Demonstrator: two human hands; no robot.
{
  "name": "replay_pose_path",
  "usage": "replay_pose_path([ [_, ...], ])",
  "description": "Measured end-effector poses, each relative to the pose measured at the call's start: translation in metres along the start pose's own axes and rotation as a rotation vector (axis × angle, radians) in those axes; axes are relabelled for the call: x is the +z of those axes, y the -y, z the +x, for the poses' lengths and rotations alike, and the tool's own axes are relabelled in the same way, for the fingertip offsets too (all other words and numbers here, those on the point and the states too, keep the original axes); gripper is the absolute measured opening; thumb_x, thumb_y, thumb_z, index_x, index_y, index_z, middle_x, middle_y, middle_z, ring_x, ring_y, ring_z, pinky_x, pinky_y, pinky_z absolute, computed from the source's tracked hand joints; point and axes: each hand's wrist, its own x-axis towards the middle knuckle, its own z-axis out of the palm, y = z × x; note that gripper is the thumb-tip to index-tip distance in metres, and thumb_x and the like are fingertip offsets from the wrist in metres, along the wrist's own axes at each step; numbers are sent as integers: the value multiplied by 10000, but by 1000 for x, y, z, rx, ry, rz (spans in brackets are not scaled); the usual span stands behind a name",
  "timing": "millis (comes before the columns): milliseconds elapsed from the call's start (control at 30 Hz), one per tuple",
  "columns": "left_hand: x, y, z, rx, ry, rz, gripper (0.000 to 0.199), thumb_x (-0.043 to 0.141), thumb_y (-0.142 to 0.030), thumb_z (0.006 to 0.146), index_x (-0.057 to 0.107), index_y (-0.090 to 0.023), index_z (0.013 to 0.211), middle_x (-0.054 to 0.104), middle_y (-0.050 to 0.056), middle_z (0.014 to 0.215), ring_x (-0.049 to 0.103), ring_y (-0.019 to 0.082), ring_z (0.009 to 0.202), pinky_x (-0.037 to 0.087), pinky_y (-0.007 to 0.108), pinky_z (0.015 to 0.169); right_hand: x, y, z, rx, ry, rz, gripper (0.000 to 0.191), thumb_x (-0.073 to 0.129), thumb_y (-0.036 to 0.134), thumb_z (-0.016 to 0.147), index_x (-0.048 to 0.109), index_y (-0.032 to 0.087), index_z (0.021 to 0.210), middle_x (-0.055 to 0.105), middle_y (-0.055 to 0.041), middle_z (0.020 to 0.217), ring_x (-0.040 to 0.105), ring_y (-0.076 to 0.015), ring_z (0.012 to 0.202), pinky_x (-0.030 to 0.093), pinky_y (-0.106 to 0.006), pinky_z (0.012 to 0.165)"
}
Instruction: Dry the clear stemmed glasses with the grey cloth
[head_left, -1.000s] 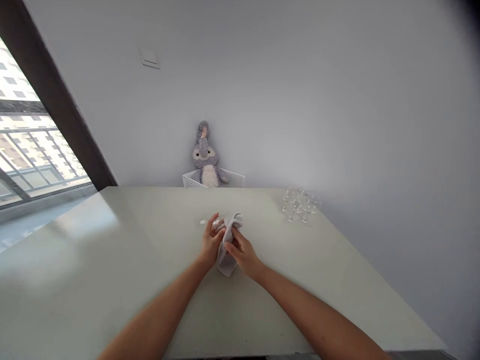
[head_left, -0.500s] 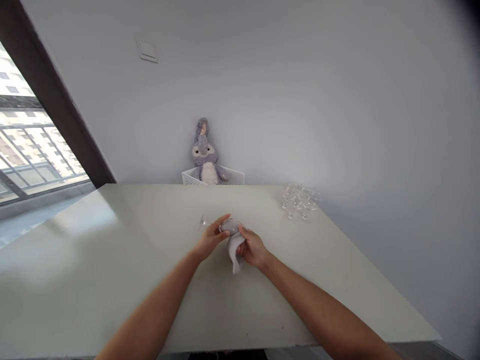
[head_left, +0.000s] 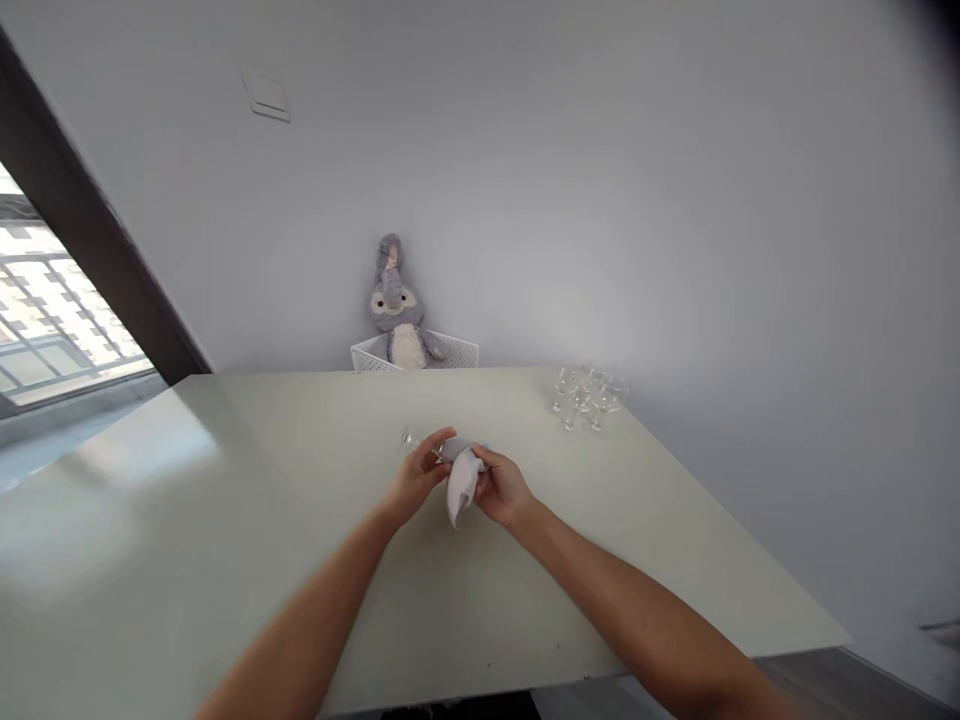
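Above the middle of the table, my left hand (head_left: 421,472) grips a clear stemmed glass (head_left: 409,438) that lies sideways, its foot pointing left and its bowl towards my right hand. Closed on a light grey cloth (head_left: 463,485), my right hand (head_left: 504,486) holds it at the glass's rim. Part of the cloth covers or fills the bowl, and a loose end hangs down between my hands. The cloth hides much of the bowl, and I cannot tell how deep inside it reaches.
Several clear stemmed glasses (head_left: 585,395) stand grouped at the table's far right corner. Behind the far edge of the pale table (head_left: 262,560) is a white basket (head_left: 457,352) with a grey plush toy (head_left: 397,310). A window (head_left: 60,310) lies at the left.
The cloth's hanging end has swung left and up, covering more of the bowl. My right hand has shifted slightly left. The whole view has turned a little to the right.
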Motion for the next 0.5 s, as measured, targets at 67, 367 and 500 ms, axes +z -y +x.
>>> replay_pose_path([
  [67,-3,1,2,-15,-34,22,476,672,-320,640,554,-187,1081,621,64,900,564,160,772,462,280,718,2,-2,-6,-45,42,-163,279,555,442,705,528,164,702,536,16,506,483,-106,407,373,-221,402],
  [367,3,11,1,-12,-147,35,424,568,-405,718,555,-209,1093,602,52,965,550,159,813,461,258,686,4,-5,-11,-69,12,-318,216,590,380,681,556,166,694,552,16,519,486,-108,403,362,-226,411],
  [500,4,12,0,23,-74,110,510,646,-324,664,517,-207,1143,599,6,718,527,118,633,432,223,599,0,2,-4,60,64,-1,251,644,373,647,563,149,725,561,16,530,484,-91,418,376,-206,405],
])
